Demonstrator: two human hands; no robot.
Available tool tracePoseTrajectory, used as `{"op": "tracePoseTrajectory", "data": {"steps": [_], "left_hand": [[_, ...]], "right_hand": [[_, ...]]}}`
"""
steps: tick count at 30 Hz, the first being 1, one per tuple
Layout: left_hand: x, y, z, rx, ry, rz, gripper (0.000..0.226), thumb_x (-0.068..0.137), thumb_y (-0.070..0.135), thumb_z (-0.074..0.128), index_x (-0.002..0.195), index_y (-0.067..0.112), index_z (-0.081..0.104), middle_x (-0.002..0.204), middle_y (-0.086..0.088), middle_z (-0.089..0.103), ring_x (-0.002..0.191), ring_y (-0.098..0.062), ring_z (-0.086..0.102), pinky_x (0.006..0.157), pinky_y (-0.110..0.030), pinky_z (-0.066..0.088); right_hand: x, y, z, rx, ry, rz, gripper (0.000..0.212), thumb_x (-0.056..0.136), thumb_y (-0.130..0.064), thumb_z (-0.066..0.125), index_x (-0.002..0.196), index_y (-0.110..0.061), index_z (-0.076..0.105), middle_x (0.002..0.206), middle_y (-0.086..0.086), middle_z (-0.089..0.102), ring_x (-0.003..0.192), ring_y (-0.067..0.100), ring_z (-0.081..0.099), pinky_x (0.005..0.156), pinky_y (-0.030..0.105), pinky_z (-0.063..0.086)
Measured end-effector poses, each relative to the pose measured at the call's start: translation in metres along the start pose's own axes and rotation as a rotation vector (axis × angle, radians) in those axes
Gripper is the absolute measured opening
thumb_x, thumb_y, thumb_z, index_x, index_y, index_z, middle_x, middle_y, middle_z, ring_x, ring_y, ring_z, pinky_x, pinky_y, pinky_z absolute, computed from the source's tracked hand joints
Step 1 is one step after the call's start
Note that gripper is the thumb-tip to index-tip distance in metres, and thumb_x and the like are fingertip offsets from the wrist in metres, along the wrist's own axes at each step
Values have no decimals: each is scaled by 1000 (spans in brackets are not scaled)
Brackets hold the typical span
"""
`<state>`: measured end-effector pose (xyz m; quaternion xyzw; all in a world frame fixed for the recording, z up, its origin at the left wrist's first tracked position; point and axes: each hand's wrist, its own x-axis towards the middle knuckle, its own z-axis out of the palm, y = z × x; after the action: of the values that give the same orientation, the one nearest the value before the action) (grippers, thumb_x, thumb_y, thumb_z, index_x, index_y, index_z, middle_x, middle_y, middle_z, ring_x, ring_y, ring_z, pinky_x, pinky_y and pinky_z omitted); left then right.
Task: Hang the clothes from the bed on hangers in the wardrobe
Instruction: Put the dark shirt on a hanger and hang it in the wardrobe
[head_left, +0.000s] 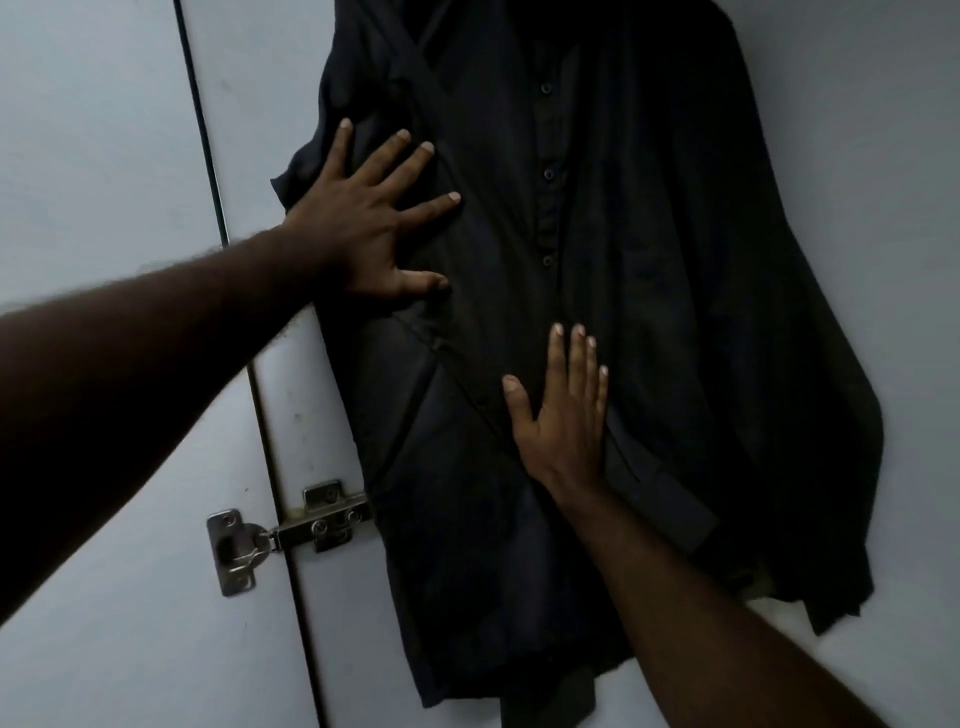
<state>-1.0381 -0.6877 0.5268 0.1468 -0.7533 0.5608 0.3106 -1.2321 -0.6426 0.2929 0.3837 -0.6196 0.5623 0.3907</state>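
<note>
A black button-front shirt (649, 249) hangs flat against the pale inner wall of the wardrobe (893, 130), its top cut off by the frame edge, so no hanger shows. One long sleeve lies diagonally across its front. My left hand (363, 223) presses on the shirt's left side with fingers spread wide. My right hand (563, 410) lies flat lower down on the crossed sleeve, fingers straight and together. Neither hand grips the cloth.
The white wardrobe door (93, 156) stands at the left, joined to the side panel by a metal hinge (291, 535) beside the shirt's lower left edge. A dark gap runs between door and panel.
</note>
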Motion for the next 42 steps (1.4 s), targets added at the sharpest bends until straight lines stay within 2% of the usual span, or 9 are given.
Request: {"op": "tracePoseTrajectory", "data": {"steps": [12,16,19,21,24,28,31,35,42], "left_hand": [[-6,9,-15,11,-116,-28,96,74,85,5,155,34,10,163,-11,2,150,-30,-1,114,-63,-7],[4,11,-32,64,-245,-47,87,80,82,23,154,35,16,162,-10,10,149,-29,8,115,-61,5],[30,12,-61,81,-76,-27,61,88,68,36,125,24,56,129,-9,53,123,-29,47,100,-44,33],[50,9,-78,53,82,-24,48,92,59,41,107,19,60,113,-7,59,111,-29,53,87,-39,37],[75,3,-86,-4,230,-41,43,91,55,44,103,16,59,111,-8,59,110,-30,53,86,-39,38],[102,-11,-85,-62,217,-96,55,93,57,39,133,21,50,144,-9,41,137,-27,34,113,-48,24],[116,-25,-79,-83,170,-142,66,96,59,34,152,26,25,161,-11,16,149,-26,9,120,-52,5],[136,-37,-73,-121,179,-192,72,95,64,27,155,27,12,163,-11,6,151,-24,-2,120,-54,-2],[147,-43,-60,-225,153,-220,71,95,66,24,153,25,23,162,-12,11,151,-25,1,117,-59,-5]], "right_hand": [[-59,65,-18,-146,-194,75,77,98,-62,10,156,-12,9,164,8,8,152,20,3,123,44,10],[-49,66,-34,-109,-235,60,83,92,-68,22,153,-11,27,160,12,24,149,28,18,121,43,11],[-15,63,-49,-87,-159,29,69,89,-61,37,128,-8,59,136,13,53,130,33,46,117,44,24],[20,55,-59,-117,-117,-50,61,87,-57,41,118,-11,63,128,10,58,124,30,52,116,45,28],[83,28,-81,-192,-116,-200,69,85,-61,37,132,-15,56,141,8,52,134,25,45,119,42,21],[168,-24,-113,-228,-213,-293,83,79,-69,31,148,-23,35,155,4,32,145,20,27,119,42,23],[227,-58,-131,-125,-207,-334,71,82,-54,48,144,-19,40,148,7,40,137,24,40,111,42,36],[301,-99,-144,-78,0,-353,50,95,-40,46,140,-18,45,142,8,47,130,26,46,106,47,39],[374,-153,-131,-54,-81,-289,70,90,-66,23,145,-26,39,147,3,46,135,24,44,110,49,35]]}}
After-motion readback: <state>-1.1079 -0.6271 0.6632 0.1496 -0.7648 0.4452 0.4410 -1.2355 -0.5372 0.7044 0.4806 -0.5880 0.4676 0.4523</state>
